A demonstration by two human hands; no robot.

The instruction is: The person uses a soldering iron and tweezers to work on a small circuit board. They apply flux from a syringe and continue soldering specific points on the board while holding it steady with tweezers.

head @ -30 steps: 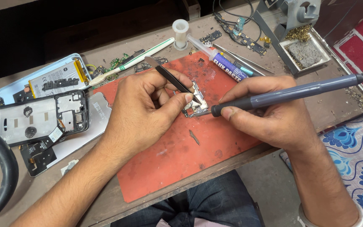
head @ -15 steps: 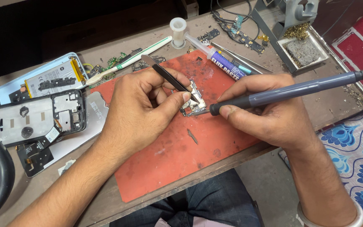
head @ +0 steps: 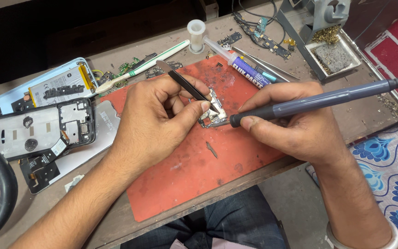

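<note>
The left hand (head: 155,122) pinches black tweezers (head: 190,89) on the small circuit board (head: 215,112), at the red mat's (head: 199,180) centre. The right hand (head: 295,127), at three o'clock, grips the soldering iron (head: 318,99); its tip touches the board. Soldering appears underway; the next move calls for steady hands.

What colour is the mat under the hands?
The mat is orange-red with dark smudges, seen best in the head view.

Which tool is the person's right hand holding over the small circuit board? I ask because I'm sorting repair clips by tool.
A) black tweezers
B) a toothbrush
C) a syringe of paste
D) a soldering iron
D: the right hand grips a grey soldering iron whose tip meets the circuit board; the left hand holds the black tweezers.
</note>
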